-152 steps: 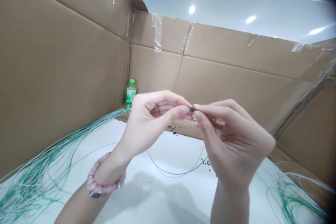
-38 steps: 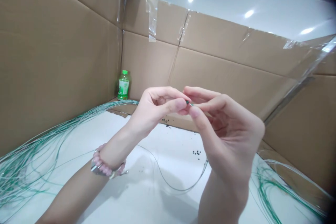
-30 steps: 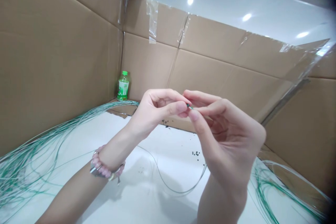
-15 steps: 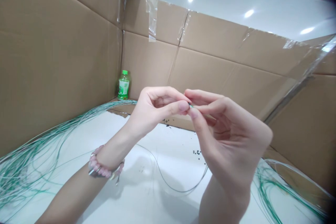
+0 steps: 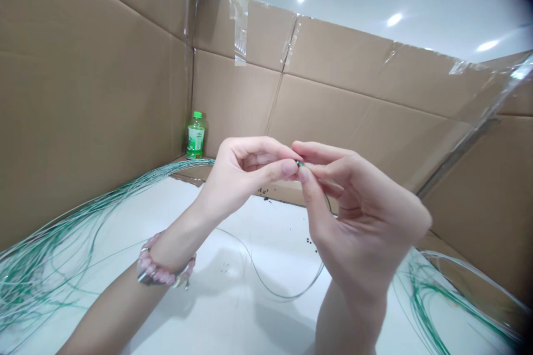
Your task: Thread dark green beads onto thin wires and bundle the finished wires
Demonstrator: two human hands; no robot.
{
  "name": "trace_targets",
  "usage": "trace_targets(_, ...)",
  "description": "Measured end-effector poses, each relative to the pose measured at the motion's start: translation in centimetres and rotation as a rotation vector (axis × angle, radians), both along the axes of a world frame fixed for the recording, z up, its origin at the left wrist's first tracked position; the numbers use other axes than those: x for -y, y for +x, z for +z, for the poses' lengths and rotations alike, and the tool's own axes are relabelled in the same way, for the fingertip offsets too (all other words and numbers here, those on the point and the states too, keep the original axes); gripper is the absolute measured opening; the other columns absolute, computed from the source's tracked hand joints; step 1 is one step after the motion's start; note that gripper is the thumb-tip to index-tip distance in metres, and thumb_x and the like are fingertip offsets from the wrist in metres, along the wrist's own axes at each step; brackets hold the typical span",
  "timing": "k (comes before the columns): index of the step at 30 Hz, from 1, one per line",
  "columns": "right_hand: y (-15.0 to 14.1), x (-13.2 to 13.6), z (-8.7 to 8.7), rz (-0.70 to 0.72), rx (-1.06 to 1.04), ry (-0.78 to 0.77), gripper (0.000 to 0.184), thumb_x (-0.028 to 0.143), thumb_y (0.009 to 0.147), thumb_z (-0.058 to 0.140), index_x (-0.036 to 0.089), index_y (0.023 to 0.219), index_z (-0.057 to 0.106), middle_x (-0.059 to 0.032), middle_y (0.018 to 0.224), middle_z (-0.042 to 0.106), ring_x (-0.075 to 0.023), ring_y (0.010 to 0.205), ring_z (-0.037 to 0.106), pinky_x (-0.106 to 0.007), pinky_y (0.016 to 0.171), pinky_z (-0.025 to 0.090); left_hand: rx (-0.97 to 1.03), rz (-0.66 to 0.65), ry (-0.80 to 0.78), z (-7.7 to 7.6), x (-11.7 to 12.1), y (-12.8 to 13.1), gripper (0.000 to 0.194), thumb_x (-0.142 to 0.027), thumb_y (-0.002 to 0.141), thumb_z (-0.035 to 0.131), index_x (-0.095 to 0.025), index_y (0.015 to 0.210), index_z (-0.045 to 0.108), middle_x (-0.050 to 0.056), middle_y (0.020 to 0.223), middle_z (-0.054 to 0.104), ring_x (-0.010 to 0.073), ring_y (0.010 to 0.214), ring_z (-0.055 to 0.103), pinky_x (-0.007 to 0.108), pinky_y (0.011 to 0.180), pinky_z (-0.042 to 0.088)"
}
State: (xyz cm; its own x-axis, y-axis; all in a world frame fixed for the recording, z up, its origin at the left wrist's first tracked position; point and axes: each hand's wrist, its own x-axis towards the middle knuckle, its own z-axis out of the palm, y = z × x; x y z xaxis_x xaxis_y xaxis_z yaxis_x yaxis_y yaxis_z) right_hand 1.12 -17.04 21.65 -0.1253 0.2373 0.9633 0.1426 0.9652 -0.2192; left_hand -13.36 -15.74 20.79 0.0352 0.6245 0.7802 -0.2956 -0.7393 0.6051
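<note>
My left hand (image 5: 245, 169) and my right hand (image 5: 360, 211) meet fingertip to fingertip above the white tabletop (image 5: 233, 321). Between my left thumb and forefinger a tiny black piece (image 5: 298, 163) is pinched, mostly hidden by the fingertips. My right thumb and forefinger close on the end of a thin green wire (image 5: 328, 201), right against the black piece. Whether the wire passes into the piece I cannot tell. A thin wire loop (image 5: 287, 297) hangs in a curve below my hands. A pink bead bracelet (image 5: 158, 272) circles my left wrist.
Bundles of green and white wires lie at the left (image 5: 83, 227) and at the right (image 5: 433, 305). Small black pieces (image 5: 310, 242) are scattered on the tabletop. A green bottle (image 5: 195, 136) stands in the back corner. Cardboard walls (image 5: 353, 89) surround the table.
My right fingers have shifted slightly left against the black piece, and more green wire shows behind the right thumb. The hanging loop has drawn slightly up and left.
</note>
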Motion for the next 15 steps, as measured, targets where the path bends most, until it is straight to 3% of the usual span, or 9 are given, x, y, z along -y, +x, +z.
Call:
trace_targets(9,0.88,-0.07,0.34,0.062,0.006,-0.052,0.023,0.002,0.079,0.067,0.024,0.084,0.073,0.0005,0.091,0.074,-0.0145,0.08,0.07,-0.026,0.068,0.062,-0.093,0.03,-0.031,0.34,0.63,-0.48,0.003,-0.021,0.079,0.074,-0.02,0.077,0.075,0.001,0.07,0.069,0.0107,0.065,0.066,0.02,0.06,0.057)
trace_targets(15,0.99,-0.64,0.25,0.144,-0.001,-0.123,0.026,0.003,0.079,0.068,0.027,0.085,0.075,0.003,0.093,0.075,-0.015,0.081,0.072,-0.027,0.072,0.063,-0.083,-0.045,-0.071,0.28,0.46,-0.54,0.004,-0.024,0.079,0.075,-0.022,0.081,0.074,0.0,0.073,0.069,0.0103,0.066,0.066,0.019,0.06,0.056)
